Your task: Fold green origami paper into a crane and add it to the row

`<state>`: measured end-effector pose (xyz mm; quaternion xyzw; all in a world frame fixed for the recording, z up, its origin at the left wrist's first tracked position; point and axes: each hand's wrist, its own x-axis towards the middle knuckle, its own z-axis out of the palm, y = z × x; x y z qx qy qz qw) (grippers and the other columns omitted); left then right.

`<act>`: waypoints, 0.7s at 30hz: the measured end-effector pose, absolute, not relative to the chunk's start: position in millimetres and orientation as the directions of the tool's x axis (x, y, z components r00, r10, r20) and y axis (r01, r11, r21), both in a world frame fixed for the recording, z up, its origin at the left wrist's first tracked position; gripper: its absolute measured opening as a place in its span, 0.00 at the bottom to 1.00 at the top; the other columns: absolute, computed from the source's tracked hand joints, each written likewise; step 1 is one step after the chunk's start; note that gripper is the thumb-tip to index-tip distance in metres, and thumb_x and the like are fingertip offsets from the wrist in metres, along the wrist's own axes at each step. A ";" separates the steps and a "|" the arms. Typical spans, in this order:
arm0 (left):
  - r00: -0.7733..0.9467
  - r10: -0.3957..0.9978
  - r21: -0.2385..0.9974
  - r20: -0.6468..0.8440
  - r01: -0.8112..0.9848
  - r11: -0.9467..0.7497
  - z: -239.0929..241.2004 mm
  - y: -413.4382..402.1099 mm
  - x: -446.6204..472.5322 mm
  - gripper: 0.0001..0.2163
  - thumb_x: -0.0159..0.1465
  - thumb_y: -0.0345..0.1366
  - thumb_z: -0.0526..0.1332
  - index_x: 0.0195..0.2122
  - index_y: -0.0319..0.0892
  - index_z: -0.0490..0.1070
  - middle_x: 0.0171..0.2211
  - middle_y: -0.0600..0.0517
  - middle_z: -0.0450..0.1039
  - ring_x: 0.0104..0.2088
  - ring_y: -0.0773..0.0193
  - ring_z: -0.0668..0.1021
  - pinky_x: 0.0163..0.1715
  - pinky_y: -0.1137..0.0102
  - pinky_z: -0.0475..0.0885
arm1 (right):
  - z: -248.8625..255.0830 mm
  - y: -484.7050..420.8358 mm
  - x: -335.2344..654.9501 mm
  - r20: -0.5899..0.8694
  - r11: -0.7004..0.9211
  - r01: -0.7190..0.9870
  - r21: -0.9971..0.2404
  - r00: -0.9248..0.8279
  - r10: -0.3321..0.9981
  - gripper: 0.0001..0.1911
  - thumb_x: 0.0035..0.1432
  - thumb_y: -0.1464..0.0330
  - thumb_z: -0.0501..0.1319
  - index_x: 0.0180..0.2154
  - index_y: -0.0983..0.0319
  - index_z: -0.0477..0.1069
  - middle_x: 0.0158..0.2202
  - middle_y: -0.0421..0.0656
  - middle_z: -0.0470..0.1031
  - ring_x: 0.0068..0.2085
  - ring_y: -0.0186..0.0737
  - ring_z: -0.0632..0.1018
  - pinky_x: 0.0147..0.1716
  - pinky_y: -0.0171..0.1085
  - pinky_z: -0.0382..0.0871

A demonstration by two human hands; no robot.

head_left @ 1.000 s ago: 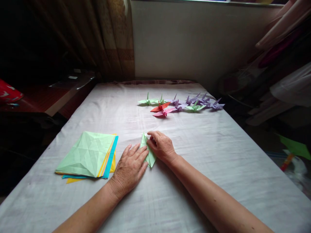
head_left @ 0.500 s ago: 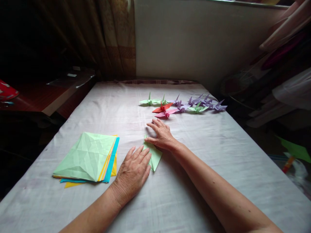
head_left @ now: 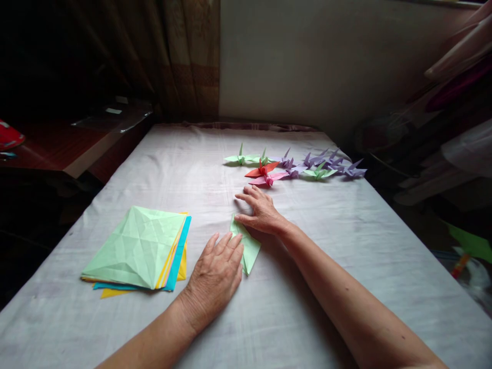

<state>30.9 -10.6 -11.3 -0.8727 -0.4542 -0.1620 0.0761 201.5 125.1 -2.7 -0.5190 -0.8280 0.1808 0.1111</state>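
Note:
A folded light-green paper [head_left: 249,248] lies flat on the white cloth-covered table [head_left: 307,287]. My left hand [head_left: 216,274] rests flat on the paper's lower left part, fingers stretched out. My right hand [head_left: 261,207] presses the paper's upper end with the thumb, its fingers spread on the cloth beyond. Neither hand grips anything.
A stack of creased coloured sheets [head_left: 140,248], green on top, lies to the left. Several finished paper cranes [head_left: 295,166] in green, red, pink and purple sit at the far side. A wooden side table [head_left: 65,148] stands left; clutter fills the right.
My right hand has gone from curled on the paper's top to stretched forward and flat. The folded paper now looks wider, and my left hand stayed on it.

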 end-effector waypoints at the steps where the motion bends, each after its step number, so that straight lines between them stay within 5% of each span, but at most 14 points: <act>1: 0.533 0.771 0.014 0.348 0.819 -0.573 -11.4 -10.6 31.0 0.16 0.68 0.36 0.55 0.55 0.40 0.70 0.59 0.48 0.71 0.60 0.56 0.71 0.64 0.58 0.54 | -3.1 124.6 201.9 -0.004 0.403 0.818 -0.410 -0.444 0.896 0.34 0.54 0.57 0.68 0.61 0.56 0.67 0.67 0.52 0.58 0.69 0.60 0.52 0.62 0.60 0.51; 21: 0.546 0.774 -0.005 0.321 0.818 -0.575 -9.9 -10.2 33.8 0.17 0.67 0.35 0.54 0.55 0.37 0.69 0.58 0.46 0.73 0.59 0.53 0.72 0.62 0.55 0.55 | -7.7 131.7 182.4 0.039 0.289 0.896 -0.338 -0.293 0.955 0.31 0.56 0.53 0.64 0.59 0.54 0.68 0.67 0.49 0.59 0.68 0.57 0.55 0.62 0.56 0.51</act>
